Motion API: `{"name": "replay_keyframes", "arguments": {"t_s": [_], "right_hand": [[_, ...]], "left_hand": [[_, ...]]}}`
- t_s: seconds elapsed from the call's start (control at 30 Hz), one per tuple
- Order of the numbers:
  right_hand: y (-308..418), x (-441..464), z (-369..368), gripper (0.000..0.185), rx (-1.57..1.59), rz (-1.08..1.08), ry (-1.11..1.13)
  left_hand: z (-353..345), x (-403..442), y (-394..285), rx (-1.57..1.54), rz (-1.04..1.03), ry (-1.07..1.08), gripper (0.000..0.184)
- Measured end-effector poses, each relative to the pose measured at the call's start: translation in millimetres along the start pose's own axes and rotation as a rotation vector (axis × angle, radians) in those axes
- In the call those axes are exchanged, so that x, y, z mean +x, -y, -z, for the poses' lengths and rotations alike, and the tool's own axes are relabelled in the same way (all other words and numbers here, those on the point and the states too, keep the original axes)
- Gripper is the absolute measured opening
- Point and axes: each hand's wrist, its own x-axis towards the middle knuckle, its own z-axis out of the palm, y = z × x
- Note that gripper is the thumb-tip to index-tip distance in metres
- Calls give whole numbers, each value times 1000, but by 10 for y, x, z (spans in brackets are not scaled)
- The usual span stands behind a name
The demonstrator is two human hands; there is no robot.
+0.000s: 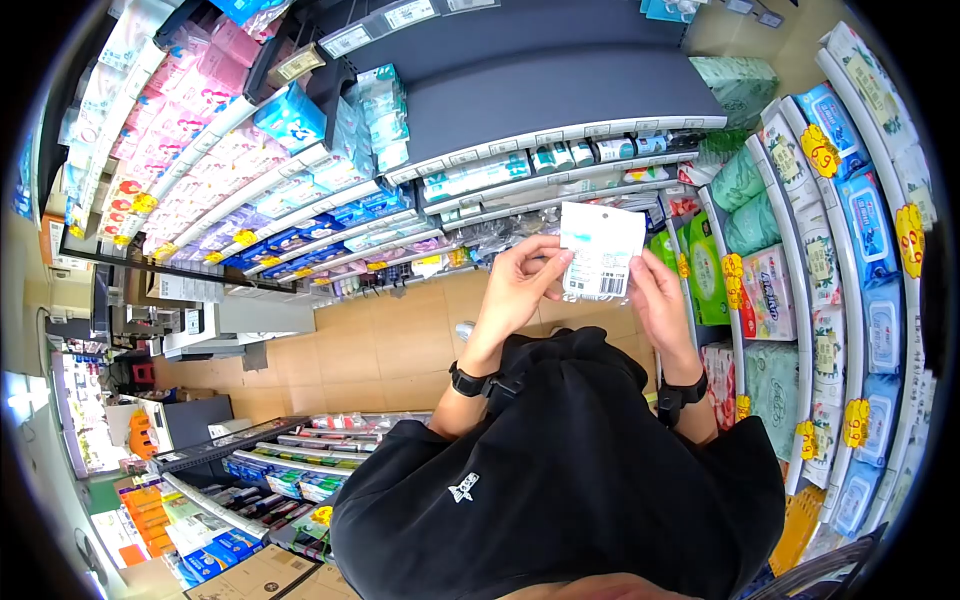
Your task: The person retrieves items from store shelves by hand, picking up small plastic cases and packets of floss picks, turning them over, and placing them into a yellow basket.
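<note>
A white packet (602,248) with a hanging hole at its top and a barcode low on its face is held up in front of the shelves. My left hand (528,285) pinches its left edge between thumb and fingers. At the right edge, my right hand (658,298) grips the same packet, thumb on the front. Black bands circle both wrists. The small print on the packet is too small to read.
Ahead runs a dark shelf (550,95) above rows of packaged goods. Pink packs (190,90) fill the left shelving; blue wipes packs (868,230) and green packs (708,270) stand at the right. A lower rack (300,460) is behind left, over the tiled floor (370,345).
</note>
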Motion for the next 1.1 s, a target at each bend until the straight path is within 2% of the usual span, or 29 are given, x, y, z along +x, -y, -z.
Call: {"name": "replay_keyframes", "arguments": {"t_s": [0.1,0.27,1.1], "right_hand": [[34,-7,17,32,48,-44,-23],[21,-25,64,27,-160,30,-13],[18,-48,52,21,-165,92,-94]], "left_hand": [[21,-21,32,22,-50,-14,21],[3,-58,43,-11,-60,-61,24],[9,-90,75,-15,-76,-55,23]]}}
